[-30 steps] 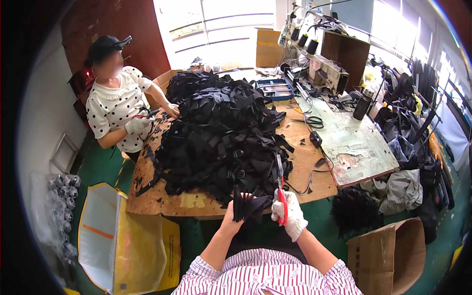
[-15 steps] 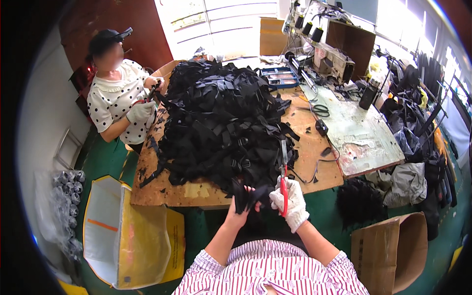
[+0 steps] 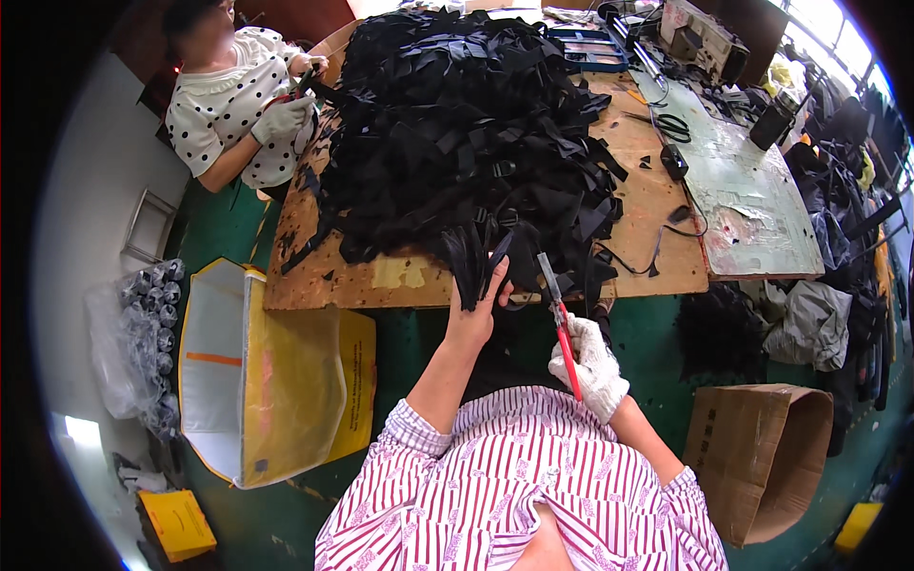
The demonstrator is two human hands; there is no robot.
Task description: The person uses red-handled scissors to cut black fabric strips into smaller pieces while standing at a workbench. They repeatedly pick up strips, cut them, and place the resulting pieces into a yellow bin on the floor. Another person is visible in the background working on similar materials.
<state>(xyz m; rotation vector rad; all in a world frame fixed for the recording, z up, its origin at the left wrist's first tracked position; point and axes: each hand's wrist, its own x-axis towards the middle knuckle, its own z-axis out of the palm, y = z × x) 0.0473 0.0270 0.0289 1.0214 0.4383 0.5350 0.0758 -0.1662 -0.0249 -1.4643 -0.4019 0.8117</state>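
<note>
My bare left hand (image 3: 476,309) grips a bundle of black fabric pieces (image 3: 462,266) at the near edge of the wooden table (image 3: 652,214). Just to its right, my right hand (image 3: 595,371), in a white knit glove, is closed on red-handled scissors (image 3: 568,347), their blades pointing up toward the fabric. Beyond both hands a large heap of black fabric pieces and straps (image 3: 428,143), with a few buckles in it, covers much of the table.
A co-worker (image 3: 219,114) holds dark material at the left. A yellow bag (image 3: 314,381) and a cardboard box (image 3: 724,457) stand on the floor. A sewing machine (image 3: 705,43), black scissors (image 3: 671,127) and a black bottle (image 3: 771,124) are on the table's right; dark bundles (image 3: 838,190) lie beyond.
My view has tilted down, so the table sits higher in it. My hands keep the bundle and scissors, which shifted slightly. The co-worker's bare hand has lifted from the heap.
</note>
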